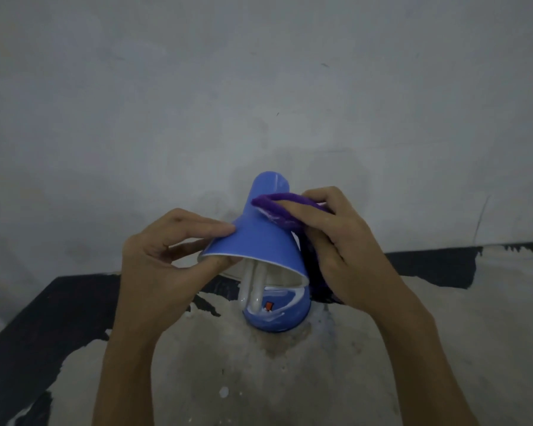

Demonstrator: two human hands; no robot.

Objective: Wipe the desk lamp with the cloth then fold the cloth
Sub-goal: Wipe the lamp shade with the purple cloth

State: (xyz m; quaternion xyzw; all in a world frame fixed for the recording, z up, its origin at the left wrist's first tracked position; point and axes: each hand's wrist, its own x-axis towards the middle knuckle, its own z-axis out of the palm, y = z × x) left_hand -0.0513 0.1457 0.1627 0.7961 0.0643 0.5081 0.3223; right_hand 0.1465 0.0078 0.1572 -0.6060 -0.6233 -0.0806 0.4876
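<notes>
Wiping the blue desk lamp (259, 241) with the purple cloth (274, 207) while you steady its shade

Your left hand (163, 250) pinches the near rim of the shade, fingers (210, 226) laid along the outside and the thumb curled under the white edge. Your right hand (336, 241) grips the cloth, fingers bent round it and pressing it against the upper right side of the shade, with the rest of the cloth hanging down beside the rim. The shade tilts toward you, showing the white bulb (251, 285) inside. The lamp's round base, with its red switch (269, 305), stands on the worn, pale-patched dark counter (382, 348), close to the grey wall (259, 87)
</notes>
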